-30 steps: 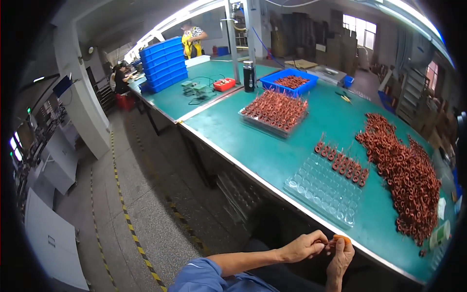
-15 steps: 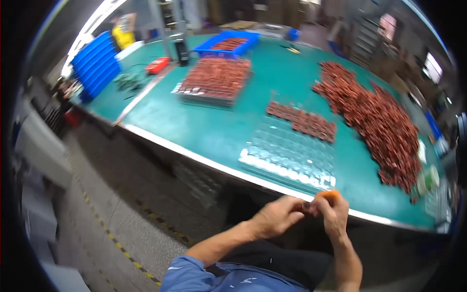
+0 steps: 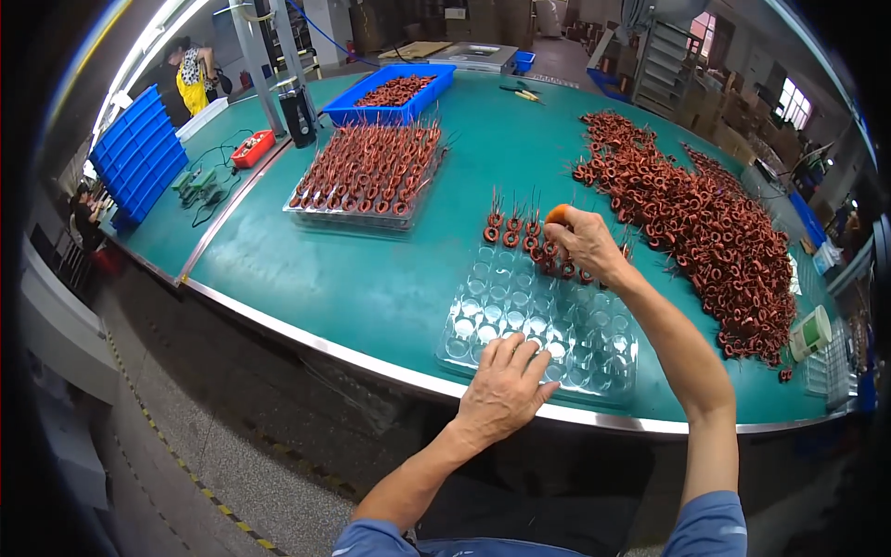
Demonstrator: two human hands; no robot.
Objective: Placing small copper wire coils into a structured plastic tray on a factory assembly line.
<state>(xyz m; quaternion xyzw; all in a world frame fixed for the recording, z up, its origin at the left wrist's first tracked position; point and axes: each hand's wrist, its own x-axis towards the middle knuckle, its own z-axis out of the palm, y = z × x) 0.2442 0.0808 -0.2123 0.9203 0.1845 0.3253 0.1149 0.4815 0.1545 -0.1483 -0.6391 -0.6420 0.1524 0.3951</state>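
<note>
My left hand (image 3: pixel 502 388) lies with fingers spread on the near edge of a clear plastic tray (image 3: pixel 484 317) with round pockets. Over the tray's far rows, my right hand (image 3: pixel 588 243) pinches a reddish-brown wire-wound ring coil (image 3: pixel 550 249), partly hidden by the fingers. Something orange (image 3: pixel 557 214), perhaps a finger cover, shows at its fingertips. Several similar coils (image 3: pixel 492 234) stand in the far pockets with their wire leads pointing up. The nearer pockets hold no coils.
A large heap of loose coils (image 3: pixel 691 218) covers the right of the green table (image 3: pixel 269 269). A filled tray (image 3: pixel 367 176) and a blue bin of coils (image 3: pixel 394 93) stand left. Farther left are a red box (image 3: pixel 252 148) and an upright blue crate (image 3: pixel 139 153). Pliers (image 3: pixel 524 94) lie at the back.
My hands have parted from the small thing they held together near the table edge. The right has gone forward to the coil rows; the left has come down on the tray's near edge.
</note>
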